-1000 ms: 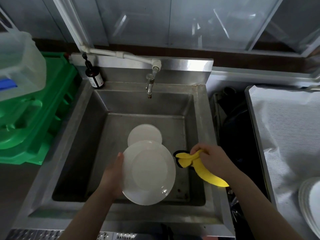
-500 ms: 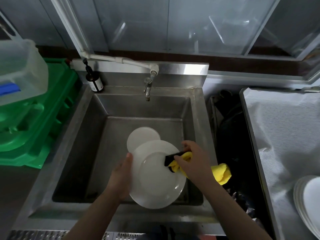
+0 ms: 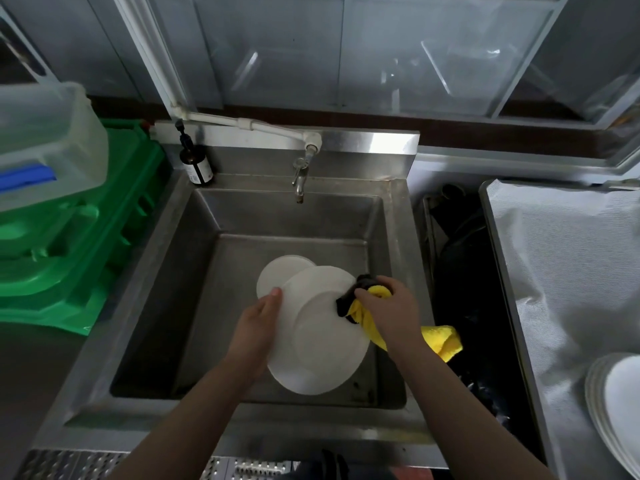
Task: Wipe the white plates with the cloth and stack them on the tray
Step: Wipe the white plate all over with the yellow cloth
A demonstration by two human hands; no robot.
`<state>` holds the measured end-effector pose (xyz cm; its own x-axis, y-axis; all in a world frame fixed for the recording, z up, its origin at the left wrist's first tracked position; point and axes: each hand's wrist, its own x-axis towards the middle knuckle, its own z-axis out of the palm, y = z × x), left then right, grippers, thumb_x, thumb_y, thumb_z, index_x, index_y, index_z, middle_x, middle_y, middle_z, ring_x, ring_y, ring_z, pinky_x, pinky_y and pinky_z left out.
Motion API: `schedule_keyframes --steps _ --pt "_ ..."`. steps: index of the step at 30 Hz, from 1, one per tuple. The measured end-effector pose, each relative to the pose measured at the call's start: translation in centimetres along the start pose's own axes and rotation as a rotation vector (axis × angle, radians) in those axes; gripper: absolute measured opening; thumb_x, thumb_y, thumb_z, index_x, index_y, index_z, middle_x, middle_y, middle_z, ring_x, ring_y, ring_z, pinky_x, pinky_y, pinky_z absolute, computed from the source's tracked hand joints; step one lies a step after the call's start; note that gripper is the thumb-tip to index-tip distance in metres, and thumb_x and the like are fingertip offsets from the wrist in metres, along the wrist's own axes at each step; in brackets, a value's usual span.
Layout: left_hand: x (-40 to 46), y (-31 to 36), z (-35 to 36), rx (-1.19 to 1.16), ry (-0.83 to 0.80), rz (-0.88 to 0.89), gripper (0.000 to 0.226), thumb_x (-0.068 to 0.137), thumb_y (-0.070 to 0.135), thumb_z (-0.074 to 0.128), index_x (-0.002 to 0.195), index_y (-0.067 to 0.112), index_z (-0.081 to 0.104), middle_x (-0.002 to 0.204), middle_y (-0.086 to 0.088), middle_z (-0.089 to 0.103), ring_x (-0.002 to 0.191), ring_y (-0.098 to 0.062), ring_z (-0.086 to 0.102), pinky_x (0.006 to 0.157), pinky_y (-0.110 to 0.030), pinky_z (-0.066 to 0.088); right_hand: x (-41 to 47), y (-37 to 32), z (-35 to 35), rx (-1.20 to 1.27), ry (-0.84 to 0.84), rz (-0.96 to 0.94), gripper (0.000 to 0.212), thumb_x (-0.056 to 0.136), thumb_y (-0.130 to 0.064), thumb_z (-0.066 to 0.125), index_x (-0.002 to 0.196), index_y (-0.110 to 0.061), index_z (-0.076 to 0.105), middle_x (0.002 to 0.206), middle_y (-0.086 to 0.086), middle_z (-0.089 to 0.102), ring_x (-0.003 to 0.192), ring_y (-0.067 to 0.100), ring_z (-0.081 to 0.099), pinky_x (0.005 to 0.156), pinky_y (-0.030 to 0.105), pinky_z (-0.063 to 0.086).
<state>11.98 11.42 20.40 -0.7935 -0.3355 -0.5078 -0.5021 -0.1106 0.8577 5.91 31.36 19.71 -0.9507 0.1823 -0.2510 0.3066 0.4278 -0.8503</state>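
Evidently, above the sink point(image 3: 194, 271), the stiff, breakable plate point(image 3: 322, 341) is gripped at its rim by the left hand point(image 3: 258, 327) while the soft cloth point(image 3: 367, 306) is clenched in the right hand point(image 3: 391, 311).

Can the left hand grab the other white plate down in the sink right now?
Probably not yet. The left hand is busy gripping the large round white plate, which also covers part of the smaller round white plate lying in the steel sink. It would need to let go first.
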Motion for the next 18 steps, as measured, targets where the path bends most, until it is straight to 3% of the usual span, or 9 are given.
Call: schedule_keyframes --steps 5,11,16,18 --pt "-0.3 0.8 1.1 0.064 -0.037 0.050 0.040 0.102 0.045 0.048 0.087 0.023 0.077 0.088 -0.003 0.077 0.090 -0.025 0.073 0.083 -0.044 0.059 0.2 -2.0 -0.6 -0.044 0.006 -0.127 0.029 0.087 -0.028 0.070 0.114 -0.020 0.069 0.104 -0.009 0.065 0.097 0.008 0.055 0.082 0.022 0.040" --pt "-1.0 1.6 2.7 0.083 -0.111 0.108 0.040 0.105 0.036 0.043 0.091 0.017 0.075 0.082 -0.002 0.077 0.076 -0.015 0.073 0.059 -0.021 0.052 -1.4 -4.3 0.5 -0.101 -0.017 -0.353 0.030 0.087 -0.026 0.069 0.117 -0.020 0.068 0.110 -0.009 0.065 0.099 0.004 0.054 0.089 0.014 0.036" --pt "-1.6 1.9 2.9 0.113 -0.107 0.166 0.043 0.106 0.039 0.042 0.087 0.022 0.077 0.085 -0.001 0.077 0.081 -0.018 0.073 0.071 -0.032 0.056 -2.5 -3.8 1.3 -0.196 -0.006 -0.610 0.033 0.088 -0.029 0.069 0.119 -0.021 0.064 0.114 -0.011 0.063 0.102 -0.006 0.043 0.090 0.000 0.027" --pt "-1.7 1.8 2.8 0.136 -0.111 0.190 0.043 0.106 0.038 0.041 0.087 0.022 0.077 0.083 0.000 0.077 0.079 -0.016 0.073 0.067 -0.029 0.056 -2.3 -3.2 1.1 -0.192 -0.041 -0.595 0.034 0.088 -0.033 0.068 0.120 -0.024 0.062 0.113 -0.015 0.060 0.101 -0.008 0.043 0.088 0.001 0.030"
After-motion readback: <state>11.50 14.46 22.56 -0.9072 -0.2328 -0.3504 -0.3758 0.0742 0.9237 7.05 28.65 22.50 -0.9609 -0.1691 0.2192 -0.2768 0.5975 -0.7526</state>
